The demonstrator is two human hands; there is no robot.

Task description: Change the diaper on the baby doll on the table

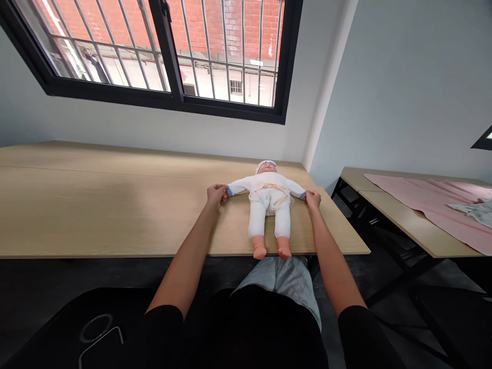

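A baby doll (269, 189) lies on its back on the wooden table (96, 205), its head toward the window and its bare feet reaching the front edge. It wears a white outfit with blue cuffs, a white cap with a patterned band, and what looks like a diaper around the hips. Both of its arms are stretched out sideways. My left hand (217, 194) is closed at the cuff and hand of the doll's arm on the left. At the opposite cuff, my right hand (313, 199) pinches the end of the other arm. The doll's own hands are mostly hidden by my fingers.
To the right, across a gap, stands a second table (400, 225) bearing a pink cloth (426, 197) and a white patterned garment (474, 210). A barred window (230, 51) is in the wall behind. A dark chair (115, 302) is at the lower left.
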